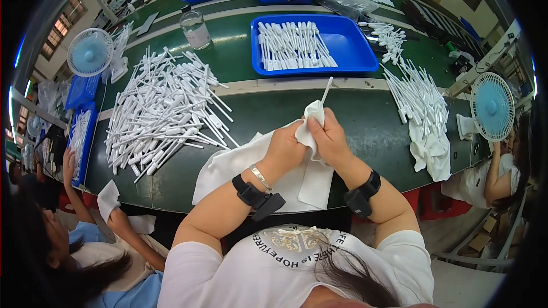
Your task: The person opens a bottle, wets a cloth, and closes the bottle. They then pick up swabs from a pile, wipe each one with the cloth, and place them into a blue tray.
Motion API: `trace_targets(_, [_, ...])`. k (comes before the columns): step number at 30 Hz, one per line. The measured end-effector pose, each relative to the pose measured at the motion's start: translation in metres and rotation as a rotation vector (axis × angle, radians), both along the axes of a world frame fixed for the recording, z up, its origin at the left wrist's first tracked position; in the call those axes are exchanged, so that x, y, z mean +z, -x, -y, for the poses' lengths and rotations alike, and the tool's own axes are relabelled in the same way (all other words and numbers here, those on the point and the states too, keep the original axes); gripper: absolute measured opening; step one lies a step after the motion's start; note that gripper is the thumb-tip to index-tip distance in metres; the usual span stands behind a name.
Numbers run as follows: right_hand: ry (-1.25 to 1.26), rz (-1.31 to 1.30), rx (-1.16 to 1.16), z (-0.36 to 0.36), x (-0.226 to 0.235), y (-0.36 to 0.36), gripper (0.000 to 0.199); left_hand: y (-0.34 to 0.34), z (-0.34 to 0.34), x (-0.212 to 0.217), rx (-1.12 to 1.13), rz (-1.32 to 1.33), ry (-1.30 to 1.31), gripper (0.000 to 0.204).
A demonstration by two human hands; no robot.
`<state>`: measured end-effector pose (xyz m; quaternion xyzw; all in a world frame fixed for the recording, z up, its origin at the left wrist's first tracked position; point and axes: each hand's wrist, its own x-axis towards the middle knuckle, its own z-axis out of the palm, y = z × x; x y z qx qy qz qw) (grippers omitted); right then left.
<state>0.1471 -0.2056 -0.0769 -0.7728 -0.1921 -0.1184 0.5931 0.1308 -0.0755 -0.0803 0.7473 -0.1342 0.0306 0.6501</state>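
The green workbench (pixel 368 117) has an open strip before the blue tray (pixel 355 51); farther in front, a white cloth (pixel 226 168) reaches the near edge, left hand (pixel 285 147) and right hand (pixel 332 140) clamped on it round a white plastic stick (pixel 327 90), its lower end hidden from me.

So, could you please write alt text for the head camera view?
A person's left hand and right hand hold a white cloth around a thin white piece over a green worktable. A large pile of similar pieces lies to the left; a blue tray partly filled with more sits beyond the hands.
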Motion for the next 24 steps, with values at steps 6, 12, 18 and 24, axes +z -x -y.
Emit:
trace_targets(6, [-0.135,-0.252,-0.102,0.025,0.005,-0.021,0.024,0.009,0.005,0.008,-0.152,-0.13,-0.103,0.006])
trace_targets(12, [-0.12,-0.33,-0.028,0.008,-0.02,-0.012,0.027,0.003,-0.001,0.006,-0.189,-0.628,0.466,0.01])
trace_targets(18, [-0.565,-0.512,0.145,0.017,0.023,-0.005,0.03,-0.004,-0.015,0.007,-0.479,-0.869,0.866,0.011])
trace_targets(24, [-0.434,-0.264,-0.096,0.035,0.01,-0.036,0.03,0.004,-0.006,0.0,-0.336,-0.478,0.206,0.013])
